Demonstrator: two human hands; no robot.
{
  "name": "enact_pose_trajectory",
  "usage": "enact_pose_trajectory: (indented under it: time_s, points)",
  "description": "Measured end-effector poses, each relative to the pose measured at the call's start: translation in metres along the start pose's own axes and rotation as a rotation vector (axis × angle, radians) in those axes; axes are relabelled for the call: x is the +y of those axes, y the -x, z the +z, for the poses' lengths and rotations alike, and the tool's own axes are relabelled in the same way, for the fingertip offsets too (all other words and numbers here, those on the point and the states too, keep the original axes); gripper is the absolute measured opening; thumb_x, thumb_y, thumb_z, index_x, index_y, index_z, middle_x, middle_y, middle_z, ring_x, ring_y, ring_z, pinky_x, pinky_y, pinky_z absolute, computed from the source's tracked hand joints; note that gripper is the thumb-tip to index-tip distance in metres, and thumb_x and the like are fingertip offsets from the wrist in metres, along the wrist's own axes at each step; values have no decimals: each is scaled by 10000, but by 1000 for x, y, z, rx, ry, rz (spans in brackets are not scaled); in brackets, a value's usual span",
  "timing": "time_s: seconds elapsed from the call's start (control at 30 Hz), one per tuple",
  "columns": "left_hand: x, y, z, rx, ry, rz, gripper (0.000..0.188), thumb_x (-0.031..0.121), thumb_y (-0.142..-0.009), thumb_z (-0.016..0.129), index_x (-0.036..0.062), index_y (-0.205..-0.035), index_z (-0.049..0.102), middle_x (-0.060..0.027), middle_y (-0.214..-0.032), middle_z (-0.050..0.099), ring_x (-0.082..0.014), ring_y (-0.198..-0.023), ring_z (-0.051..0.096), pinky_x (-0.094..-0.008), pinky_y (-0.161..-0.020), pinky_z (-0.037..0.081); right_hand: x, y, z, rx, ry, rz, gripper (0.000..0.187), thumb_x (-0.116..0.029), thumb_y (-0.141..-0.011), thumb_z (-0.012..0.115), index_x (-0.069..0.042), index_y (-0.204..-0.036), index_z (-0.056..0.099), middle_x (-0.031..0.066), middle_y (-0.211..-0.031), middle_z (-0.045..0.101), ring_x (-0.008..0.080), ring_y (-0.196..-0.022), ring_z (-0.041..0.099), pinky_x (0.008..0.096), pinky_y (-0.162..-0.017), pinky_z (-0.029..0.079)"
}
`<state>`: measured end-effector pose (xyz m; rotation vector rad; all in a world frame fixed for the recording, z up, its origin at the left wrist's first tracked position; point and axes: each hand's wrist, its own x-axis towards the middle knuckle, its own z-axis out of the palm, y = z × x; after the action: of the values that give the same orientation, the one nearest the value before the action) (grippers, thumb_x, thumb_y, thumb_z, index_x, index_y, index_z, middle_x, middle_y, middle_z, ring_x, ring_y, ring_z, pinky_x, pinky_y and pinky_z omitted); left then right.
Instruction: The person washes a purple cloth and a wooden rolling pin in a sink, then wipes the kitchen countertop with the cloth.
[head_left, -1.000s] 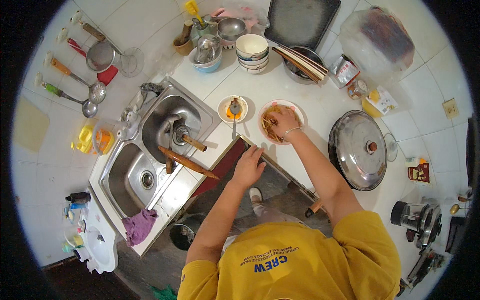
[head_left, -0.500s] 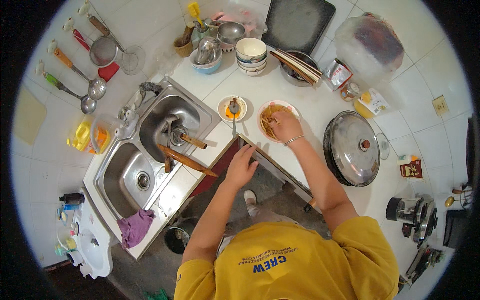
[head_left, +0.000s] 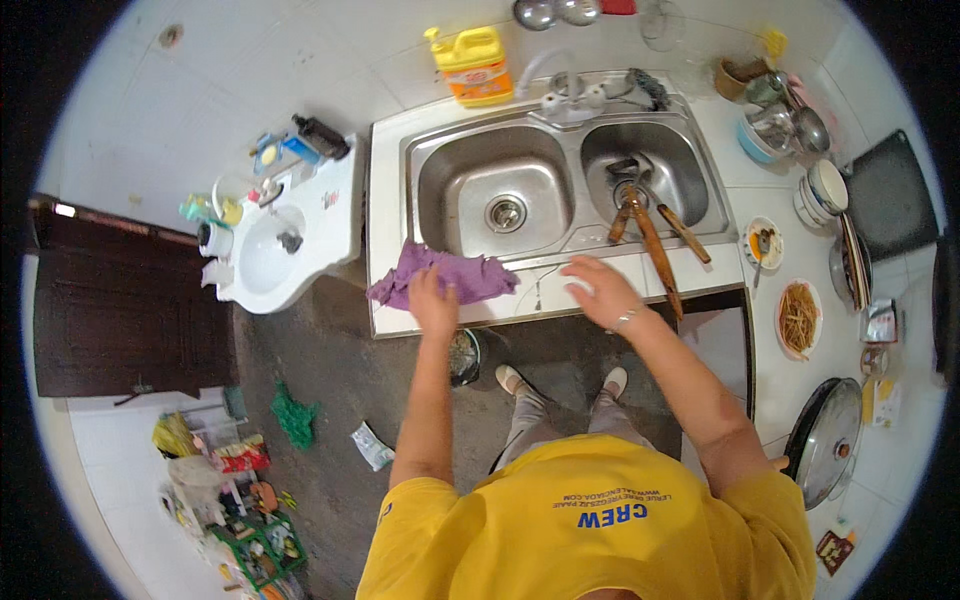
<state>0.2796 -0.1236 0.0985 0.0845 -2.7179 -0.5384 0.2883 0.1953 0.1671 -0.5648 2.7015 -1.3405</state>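
The left hand [head_left: 433, 303] lies on the purple cloth [head_left: 483, 279], its fingers pointing away from the body; whether they pinch the fabric or merely rest on it cannot be told. The cloth sits crumpled on the white surface [head_left: 545, 300] at its front left corner, between the sink [head_left: 412, 190] and the front edge. Its left end reaches the side edge, and its upper part laps onto the sink's rim.

The right hand [head_left: 606, 293] is over the front of the surface, fingers spread loosely, thumb apart, with hold of nothing. A short stretch of white tile separates those fingers from the cloth's right end. Just beyond the right hand, a long wooden tool [head_left: 655, 255] slants out of the right basin [head_left: 645, 140] across the rim, its tip appearing to jut past the front edge; a shorter wooden handle [head_left: 684, 234] crosses the rim beside it.

The left basin [head_left: 490, 160] offers open room behind the cloth. Left of the surface, a gap showing the floor [head_left: 340, 330] parts it from the washbasin [head_left: 335, 215]. A bucket [head_left: 465, 360] stands below the front edge. Well apart on the right lie a plate of shredded food [head_left: 799, 318] and a lidded pan [head_left: 830, 445].
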Motion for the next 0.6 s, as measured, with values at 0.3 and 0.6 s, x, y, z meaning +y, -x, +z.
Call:
enact_pose_trajectory:
  time_s: [0.3, 0.6]
  points:
    - [-92, 29, -26, -364, -132, -65, 585, 313, -785, 621, 163, -1317, 432, -174, -1442, 249, -408, -1314, 227, -597, -1014, 195, -54, -88, 199, -343, 453, -30, 593, -449, -849, 490, -210, -1373, 348, 97, -1471, 208, 333, -1351, 161, 477, -1100, 88]
    - [-4, 40, -1, -513, 116, 394, 297, 193, -725, 631, 157, -1020, 611, -81, -947, 525, -281, -914, 509, -440, -738, 373, 50, 0, 108, -29, 496, -32, 334, -99, -755, 593, -96, -1089, 586, 119, -1210, 506, 328, -1101, 472, 436, -930, 384]
